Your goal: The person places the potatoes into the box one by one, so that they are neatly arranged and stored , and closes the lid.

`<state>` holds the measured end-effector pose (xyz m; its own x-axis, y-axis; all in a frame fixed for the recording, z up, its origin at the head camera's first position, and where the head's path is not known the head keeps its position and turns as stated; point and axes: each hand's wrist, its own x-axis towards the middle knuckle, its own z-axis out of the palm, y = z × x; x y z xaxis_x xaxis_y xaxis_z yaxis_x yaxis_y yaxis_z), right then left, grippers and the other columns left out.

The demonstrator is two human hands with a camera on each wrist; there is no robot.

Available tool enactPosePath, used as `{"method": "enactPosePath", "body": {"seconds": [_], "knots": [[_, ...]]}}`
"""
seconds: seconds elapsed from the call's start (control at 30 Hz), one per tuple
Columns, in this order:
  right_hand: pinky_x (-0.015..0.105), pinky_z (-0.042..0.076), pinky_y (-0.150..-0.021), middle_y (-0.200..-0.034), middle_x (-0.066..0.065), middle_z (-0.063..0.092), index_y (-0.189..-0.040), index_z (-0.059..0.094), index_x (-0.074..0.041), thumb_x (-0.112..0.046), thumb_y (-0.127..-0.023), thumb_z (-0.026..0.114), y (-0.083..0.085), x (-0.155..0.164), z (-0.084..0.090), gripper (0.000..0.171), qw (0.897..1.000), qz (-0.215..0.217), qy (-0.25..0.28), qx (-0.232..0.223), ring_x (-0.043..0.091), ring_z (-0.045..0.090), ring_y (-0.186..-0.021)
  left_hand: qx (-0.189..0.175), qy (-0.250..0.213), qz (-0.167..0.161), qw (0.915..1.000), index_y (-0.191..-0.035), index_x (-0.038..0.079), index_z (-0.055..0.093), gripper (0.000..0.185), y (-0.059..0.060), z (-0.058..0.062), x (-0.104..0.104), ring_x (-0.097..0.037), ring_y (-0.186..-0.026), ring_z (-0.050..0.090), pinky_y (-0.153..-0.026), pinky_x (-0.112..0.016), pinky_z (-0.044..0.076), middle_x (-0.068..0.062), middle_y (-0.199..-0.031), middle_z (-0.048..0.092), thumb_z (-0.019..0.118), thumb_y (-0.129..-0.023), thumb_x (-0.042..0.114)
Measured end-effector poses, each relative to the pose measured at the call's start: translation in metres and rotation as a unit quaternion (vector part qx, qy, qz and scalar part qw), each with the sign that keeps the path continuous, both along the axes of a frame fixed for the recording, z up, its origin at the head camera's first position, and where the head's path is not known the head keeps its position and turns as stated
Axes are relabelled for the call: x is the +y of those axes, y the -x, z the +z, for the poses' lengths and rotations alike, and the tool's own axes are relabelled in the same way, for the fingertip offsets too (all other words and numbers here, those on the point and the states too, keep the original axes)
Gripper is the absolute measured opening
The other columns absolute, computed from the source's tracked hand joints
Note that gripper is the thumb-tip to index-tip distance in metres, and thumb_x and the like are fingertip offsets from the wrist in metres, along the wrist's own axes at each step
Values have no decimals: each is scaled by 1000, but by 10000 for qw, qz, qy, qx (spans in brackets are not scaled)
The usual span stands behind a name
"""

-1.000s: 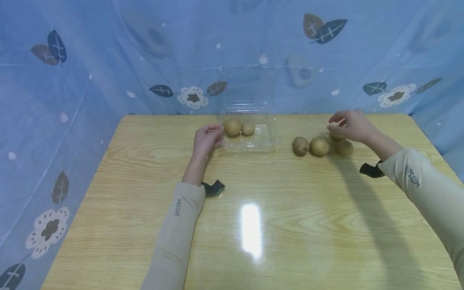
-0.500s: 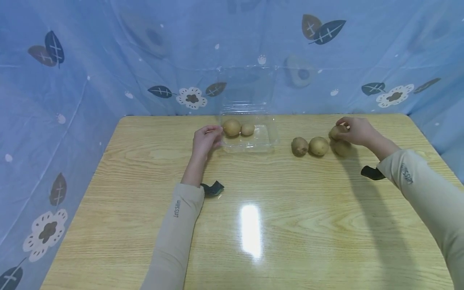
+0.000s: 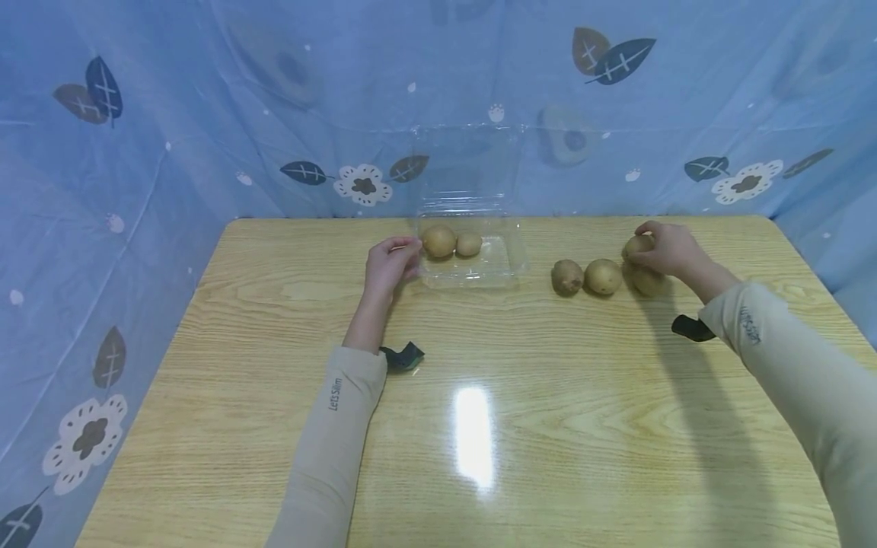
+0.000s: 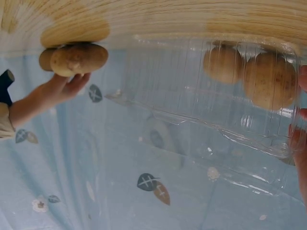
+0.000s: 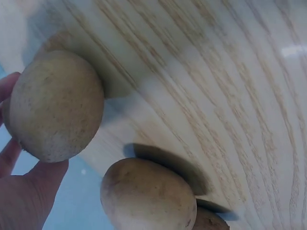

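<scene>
A clear plastic container (image 3: 503, 268) with its lid up stands at the table's far middle, and two potatoes (image 3: 439, 240) (image 3: 469, 244) lie inside. My left hand (image 3: 392, 261) holds its left rim; the fingers (image 4: 301, 143) show against the clear wall (image 4: 192, 120), with both potatoes (image 4: 271, 79) (image 4: 223, 64) close by. To the right of the container, my right hand (image 3: 670, 247) grips a potato (image 3: 637, 246), seen close in the right wrist view as the held potato (image 5: 55, 105). Three more potatoes (image 3: 567, 277) (image 3: 603, 276) (image 3: 648, 282) lie on the table by it.
The wooden table (image 3: 479, 426) is bordered behind and at the sides by a blue flowered curtain (image 3: 205, 114). Black wrist straps (image 3: 403, 355) (image 3: 688, 327) hang just above the tabletop. A bright light glare (image 3: 474, 434) sits on the near middle.
My right hand came down from above the potato group and closed its fingers round the far right potato. The left hand has stayed at the container's rim.
</scene>
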<state>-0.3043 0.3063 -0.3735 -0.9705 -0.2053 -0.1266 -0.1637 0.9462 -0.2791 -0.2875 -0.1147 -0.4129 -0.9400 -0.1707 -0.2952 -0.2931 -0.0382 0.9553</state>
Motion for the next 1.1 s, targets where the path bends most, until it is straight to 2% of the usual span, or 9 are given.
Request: {"method": "enactPosePath", "body": {"seconds": [0.17,0.4,0.6,0.83,1.1], "knots": [[60,39,-82,-107,41,49,-118,43,13,-15,-81,61,0,-2,0,50,9995,4,204,260,53,45,-97,28,-17,-17,10000,-106,6,63,29,0,0,1,-13,-84,58,-63,-19,55,-2,-96,60,66,-83,23],[55,39,-75,-111,38,49,-119,46,10,-13,-81,61,-3,-22,13,46,9956,-82,606,714,47,46,-95,51,10,-7,10000,-108,4,62,30,-1,-1,2,-11,-81,57,-63,-18,55,0,-93,59,65,-84,22],[52,41,-74,-112,33,52,-118,50,7,-10,-80,64,-9,-61,22,44,9884,295,983,1118,42,48,-93,71,101,1,9999,-108,5,63,30,-1,0,1,-11,-82,58,-64,-19,55,-2,-94,60,65,-84,22],[50,49,-73,-107,28,56,-116,55,2,-9,-77,70,-13,-122,27,43,9736,884,1417,1558,40,53,-92,88,130,-15,9999,-108,5,63,31,-1,-1,0,-12,-84,58,-66,-20,55,-2,-96,60,65,-84,23],[46,50,-81,-115,24,54,-120,52,0,-13,-77,70,-11,-171,27,47,9745,1335,1377,1170,36,54,-97,65,147,16,9999,-109,6,63,31,-2,0,0,-13,-85,58,-66,-19,55,-3,-96,60,65,-84,24]]}}
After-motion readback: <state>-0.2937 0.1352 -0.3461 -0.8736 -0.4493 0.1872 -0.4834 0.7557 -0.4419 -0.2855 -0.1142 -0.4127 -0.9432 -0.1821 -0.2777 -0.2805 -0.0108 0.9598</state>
